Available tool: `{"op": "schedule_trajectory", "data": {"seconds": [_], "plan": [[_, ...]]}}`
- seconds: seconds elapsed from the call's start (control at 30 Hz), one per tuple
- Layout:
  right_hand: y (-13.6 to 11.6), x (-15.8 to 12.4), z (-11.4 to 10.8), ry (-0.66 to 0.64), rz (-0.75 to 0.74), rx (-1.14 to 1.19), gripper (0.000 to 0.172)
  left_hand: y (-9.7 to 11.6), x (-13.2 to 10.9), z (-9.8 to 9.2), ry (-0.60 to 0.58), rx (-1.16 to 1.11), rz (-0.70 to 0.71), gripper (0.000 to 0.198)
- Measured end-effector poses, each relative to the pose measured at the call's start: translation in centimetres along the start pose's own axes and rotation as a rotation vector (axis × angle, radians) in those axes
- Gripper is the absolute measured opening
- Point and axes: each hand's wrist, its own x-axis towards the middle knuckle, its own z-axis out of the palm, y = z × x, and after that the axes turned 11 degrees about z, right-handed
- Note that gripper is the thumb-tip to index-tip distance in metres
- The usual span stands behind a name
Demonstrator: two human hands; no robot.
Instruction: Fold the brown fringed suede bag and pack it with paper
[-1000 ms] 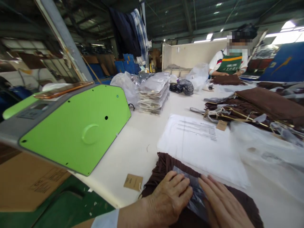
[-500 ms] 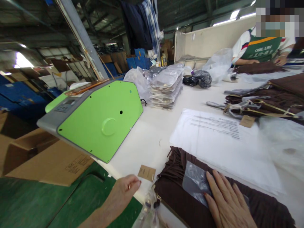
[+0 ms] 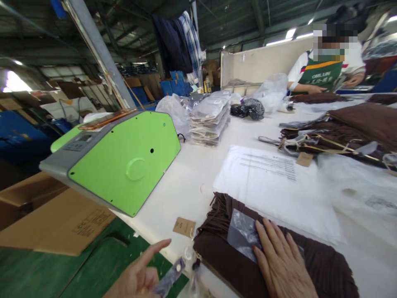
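Observation:
A dark brown fringed suede-like bag lies on the table at the lower right. My right hand rests flat on it, fingers stretched out, partly covering a small clear plastic packet. At the table's front edge, my left hand has its index finger extended and the other fingers curled on a plastic-wrapped strap. That strap runs to the metal ring at the bag's left corner. A brown cardboard tag lies on the table, tied to the same corner.
A green-sided machine stands at the left. Behind it are stacked bagged items. A printed white bag lies beyond my hands, with more brown bags at the right. A co-worker stands across the table; an open carton sits below left.
My left hand has moved down from near the tag and now holds the wrapped strap, index finger out. My right hand stays on the bag. The view has shifted slightly right.

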Motion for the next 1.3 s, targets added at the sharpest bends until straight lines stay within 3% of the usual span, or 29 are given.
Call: {"op": "schedule_trajectory", "data": {"seconds": [0.13,0.23,0.33,0.47,0.57,0.63,0.73,0.8,0.87,0.97,1.03,1.1,1.17,1.3], "plan": [[-0.4,-0.4,0.0,0.021,0.05,0.023,0.036,6.7,1.6,2.3,-0.148,-0.022,0.046,0.044],[-0.7,-1.0,1.1,0.058,0.148,0.079,0.043,8.8,4.4,5.8,-0.239,0.102,0.121,0.041],[-0.7,-1.5,2.1,0.029,0.201,0.214,0.056,8.3,7.1,9.1,-0.287,0.444,0.255,0.029],[-0.1,-1.4,0.7,-0.139,0.458,0.546,0.067,5.8,9.1,11.3,-0.178,0.933,0.456,0.019],[0.5,-1.0,-2.1,-0.193,0.648,0.701,0.066,4.4,9.4,11.8,-0.155,1.022,0.512,0.015],[0.8,-0.6,-3.4,-0.08,0.59,0.628,0.065,4.0,9.2,11.8,-0.144,1.018,0.543,0.014],[0.8,-0.2,-3.1,0.048,0.16,0.377,0.056,3.8,8.6,11.5,-0.118,0.954,0.668,0.016],[0.3,-0.1,-1.9,0.076,-0.048,0.209,0.046,3.5,8.2,10.4,-0.015,0.877,0.798,0.018],[-0.3,0.0,-0.7,0.089,-0.083,0.102,0.045,3.0,7.9,8.3,0.176,0.848,0.844,0.017],[-0.8,0.1,0.0,0.103,-0.066,0.078,0.045,1.8,7.8,4.1,0.442,0.928,0.697,0.019],[-0.7,0.3,-0.1,0.112,-0.063,0.083,0.045,1.1,8.0,1.7,0.431,0.98,0.57,0.029],[-0.6,0.4,-0.3,0.115,-0.063,0.081,0.044,0.9,8.4,0.4,0.321,0.999,0.468,0.036],[-0.5,0.5,-0.5,0.116,-0.061,0.082,0.045,1.1,8.7,0.0,0.246,0.992,0.378,0.027],[-0.5,0.2,-0.5,0.094,-0.058,0.079,0.047,2.4,9.3,-0.2,0.213,0.923,0.179,0.015]]}}
